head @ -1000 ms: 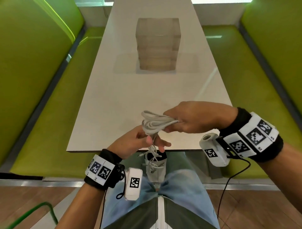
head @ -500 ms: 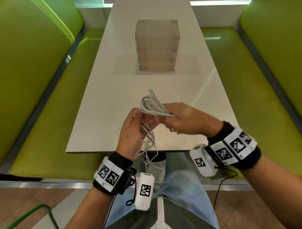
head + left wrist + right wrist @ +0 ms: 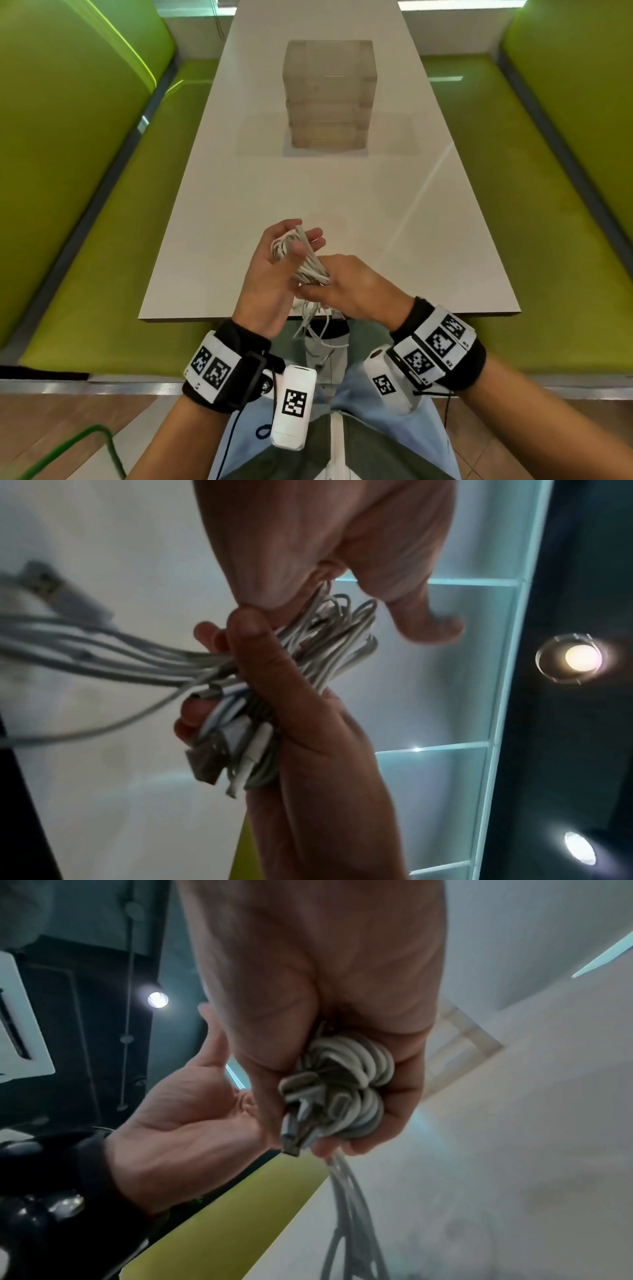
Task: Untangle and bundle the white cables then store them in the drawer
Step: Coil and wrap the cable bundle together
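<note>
Green benches (image 3: 102,240) flank a white table (image 3: 239,205), with round ceiling lights (image 3: 578,657), somewhat blurred, overhead.

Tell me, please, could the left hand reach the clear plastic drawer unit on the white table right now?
Probably not: the left hand helps hold the white cables, and the drawer unit stands far up the table.

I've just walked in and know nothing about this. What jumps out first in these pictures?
Two hands meet over the near edge of a white table, working a bundle of white cables. The right hand grips the bundle while the left hand cradles its looped end. Farther back on the table stands a clear drawer unit, between bright green benches.
</note>
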The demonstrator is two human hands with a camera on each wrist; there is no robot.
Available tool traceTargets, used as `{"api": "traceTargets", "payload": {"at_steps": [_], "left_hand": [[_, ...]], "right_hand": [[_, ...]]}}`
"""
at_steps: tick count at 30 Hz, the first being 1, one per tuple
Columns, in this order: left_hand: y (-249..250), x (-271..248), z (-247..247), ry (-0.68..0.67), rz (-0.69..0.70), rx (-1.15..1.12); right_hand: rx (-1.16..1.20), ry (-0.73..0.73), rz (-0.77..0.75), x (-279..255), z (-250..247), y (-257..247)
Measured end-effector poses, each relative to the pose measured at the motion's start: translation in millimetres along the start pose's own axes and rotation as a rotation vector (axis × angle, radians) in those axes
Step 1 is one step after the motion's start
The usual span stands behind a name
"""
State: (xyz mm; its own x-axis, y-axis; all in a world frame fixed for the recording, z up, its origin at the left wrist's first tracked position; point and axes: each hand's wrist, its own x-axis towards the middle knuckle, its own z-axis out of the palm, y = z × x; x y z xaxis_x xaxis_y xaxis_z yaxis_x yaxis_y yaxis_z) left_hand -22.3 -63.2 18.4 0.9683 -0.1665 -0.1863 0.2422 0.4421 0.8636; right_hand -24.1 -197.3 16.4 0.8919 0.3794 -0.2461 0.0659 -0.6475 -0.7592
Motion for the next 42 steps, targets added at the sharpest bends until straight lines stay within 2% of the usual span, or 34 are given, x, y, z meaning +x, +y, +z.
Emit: {"api": "traceTargets", "payload": {"at_steps": [3, 7, 12, 15, 21, 24, 26, 28, 30, 32, 37, 42], "left_hand": [[-5.4, -0.7, -2.6, 0.05, 0.067, 0.147], [-6.1, -4.5, 2.8, 0.104, 0.082, 0.189], [-2.9, -2.9, 8.4, 0.041, 0.091, 0.116], [-3.9, -2.2, 7.6, 0.031, 0.096, 0.123], [-9.5, -2.4, 3.5, -0.011, 0.097, 0.169], [-8.4, -2.5, -2.0, -0.126, 0.128, 0.211], [-12.2, -2.1, -9.7, -0.208, 0.083, 0.266], [-19.1, -4.4, -14.0, -0.252, -0.027, 0.297], [-27.0, -8.1, -13.6, -0.316, -0.116, 0.425], [-31.1, -10.5, -9.9, -0.386, -0.102, 0.564], [-28.5, -10.9, -1.0, -0.392, -0.059, 0.705], [-23.1, -11.9, -0.9, -0.434, -0.121, 0.66]], "right_hand": [[-0.029, -0.031, -0.001, -1.0, 5.1, 2.8], [-0.049, -0.168, -0.003, -0.4, -6.0, 6.0], [0.41, -0.32, -0.105, -5.0, -14.4, 12.5], [0.498, -0.319, -0.138, -7.4, -10.5, 14.8], [0.555, -0.272, -0.131, -12.5, -3.1, 16.9], [0.497, -0.229, -0.126, -11.8, -9.3, 16.2], [0.495, -0.151, -0.127, -11.4, -16.3, 16.1], [0.55, -0.051, -0.122, -11.5, -25.1, 14.8], [0.62, 0.025, -0.115, -12.3, -33.4, 12.4], [0.66, 0.051, -0.11, -12.5, -40.5, 10.4], [0.677, 0.125, -0.113, -12.1, -37.3, 5.2], [0.766, 0.236, -0.103, -9.5, -27.8, 3.2]]}}
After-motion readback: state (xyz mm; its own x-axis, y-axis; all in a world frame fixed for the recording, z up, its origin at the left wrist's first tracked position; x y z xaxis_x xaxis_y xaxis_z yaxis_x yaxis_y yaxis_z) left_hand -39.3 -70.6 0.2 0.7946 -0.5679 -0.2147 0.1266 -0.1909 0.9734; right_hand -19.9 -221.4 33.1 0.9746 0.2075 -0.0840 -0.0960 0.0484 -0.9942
